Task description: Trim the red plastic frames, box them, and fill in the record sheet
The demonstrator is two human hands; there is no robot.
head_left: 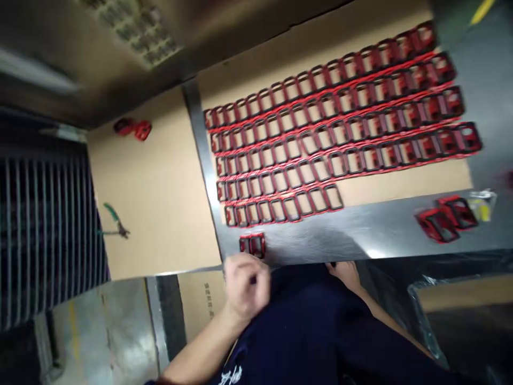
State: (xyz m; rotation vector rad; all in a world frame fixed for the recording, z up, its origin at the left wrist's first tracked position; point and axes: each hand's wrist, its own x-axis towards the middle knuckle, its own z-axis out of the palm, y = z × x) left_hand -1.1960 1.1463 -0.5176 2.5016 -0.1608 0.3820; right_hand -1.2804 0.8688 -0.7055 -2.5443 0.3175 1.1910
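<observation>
My left hand point(246, 286) is curled closed at the front edge of the metal table point(312, 240), and I cannot make out whether anything is inside it. Just beyond its knuckles lies a pair of small red-and-black rectangular frames point(251, 246). My right hand point(348, 274) rests low at the table edge beside my dark clothing, its fingers mostly hidden and blurred. Ahead of both hands, several rows of red-and-black frames point(298, 174) stand side by side on a cardboard sheet point(404, 179).
Loose red-and-black frames point(438, 224) lie at the right by a small clear bag point(484, 206). Green-handled cutters point(116, 220) and red pieces point(134, 128) are on the left cardboard point(156, 198). A ribbed dark rack point(52, 235) borders the far left.
</observation>
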